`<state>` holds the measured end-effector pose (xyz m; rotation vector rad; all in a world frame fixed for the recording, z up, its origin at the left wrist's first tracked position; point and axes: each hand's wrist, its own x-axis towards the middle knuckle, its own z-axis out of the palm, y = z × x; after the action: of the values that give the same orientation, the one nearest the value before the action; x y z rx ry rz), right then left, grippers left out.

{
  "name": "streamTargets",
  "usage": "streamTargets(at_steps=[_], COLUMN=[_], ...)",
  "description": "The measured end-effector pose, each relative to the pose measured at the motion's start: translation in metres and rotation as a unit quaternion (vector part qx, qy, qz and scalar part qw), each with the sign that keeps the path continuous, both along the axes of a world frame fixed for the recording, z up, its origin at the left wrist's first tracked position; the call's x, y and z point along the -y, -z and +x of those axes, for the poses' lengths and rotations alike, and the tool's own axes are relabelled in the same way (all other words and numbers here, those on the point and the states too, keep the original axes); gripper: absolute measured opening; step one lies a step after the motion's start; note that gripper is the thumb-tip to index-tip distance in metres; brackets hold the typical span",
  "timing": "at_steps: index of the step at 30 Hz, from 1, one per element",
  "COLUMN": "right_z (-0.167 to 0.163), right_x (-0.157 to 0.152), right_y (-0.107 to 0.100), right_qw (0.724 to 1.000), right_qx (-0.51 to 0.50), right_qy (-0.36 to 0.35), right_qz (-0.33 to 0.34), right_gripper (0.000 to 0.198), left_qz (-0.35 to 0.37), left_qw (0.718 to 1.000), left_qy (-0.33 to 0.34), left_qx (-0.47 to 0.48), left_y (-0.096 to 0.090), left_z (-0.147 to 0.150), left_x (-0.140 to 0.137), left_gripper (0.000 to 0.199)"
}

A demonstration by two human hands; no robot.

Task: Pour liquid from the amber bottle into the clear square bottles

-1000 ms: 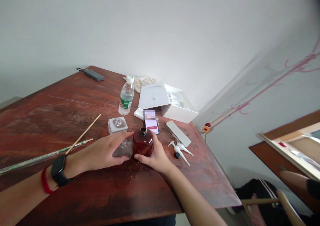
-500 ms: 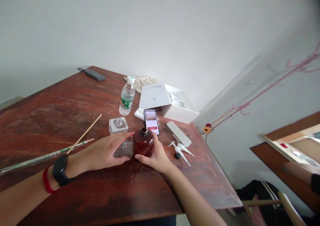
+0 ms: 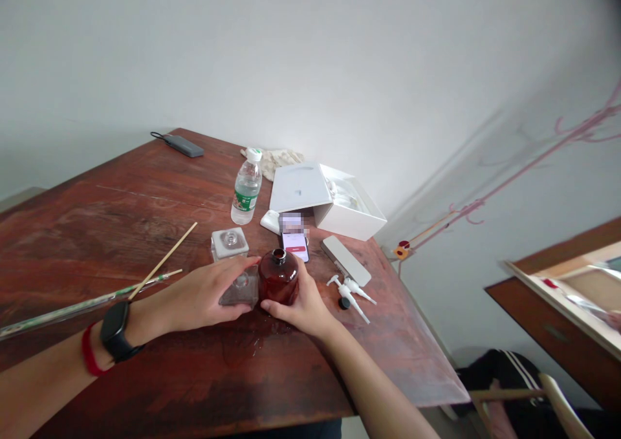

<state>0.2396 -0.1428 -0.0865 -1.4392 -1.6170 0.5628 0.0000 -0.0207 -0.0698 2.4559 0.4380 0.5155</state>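
Note:
My left hand (image 3: 213, 295) grips a clear, square bottle (image 3: 244, 288) with no cap, thumb in front and fingers behind. Beside it, my right hand (image 3: 305, 304) is wrapped round a dark red-brown glass bottle (image 3: 278, 280), whose neck is uncovered. The two bottles stand side by side on the wooden table (image 3: 184, 368), almost touching. Just behind the left hand is a second clear square bottle (image 3: 229, 242). To the right lie white pump heads (image 3: 350, 297) and a small black cap (image 3: 344, 303). Drops of liquid wet the table in front of the bottles.
A water bottle (image 3: 246, 190), phone (image 3: 295, 245), white box (image 3: 349, 213) and pale grey case (image 3: 346, 260) stand or lie behind the hands. At left are a wooden stick (image 3: 165, 258) and a wrapped stick (image 3: 97, 306). A grey hub (image 3: 183, 145) lies far back.
Both hands keep hold of their bottles with hardly any movement; the red-brown bottle shifts very slightly left. The other person's forearm at the right edge has gone from view.

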Motion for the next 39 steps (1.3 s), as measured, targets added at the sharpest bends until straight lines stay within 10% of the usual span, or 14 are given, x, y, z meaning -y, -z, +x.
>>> streamTargets(at_steps=[39], right_z=[0.0015], right_x=[0.0003], right_y=[0.0023], right_qw=[1.0], right_qx=[0.009], right_qy=[0.001], right_qz=[0.001], right_gripper=[0.093], left_qz=[-0.008], left_qw=[1.0], left_qy=[0.006], left_qx=[-0.002], left_y=[0.001], left_z=[-0.0001], left_x=[0.0002], left_gripper=[0.069])
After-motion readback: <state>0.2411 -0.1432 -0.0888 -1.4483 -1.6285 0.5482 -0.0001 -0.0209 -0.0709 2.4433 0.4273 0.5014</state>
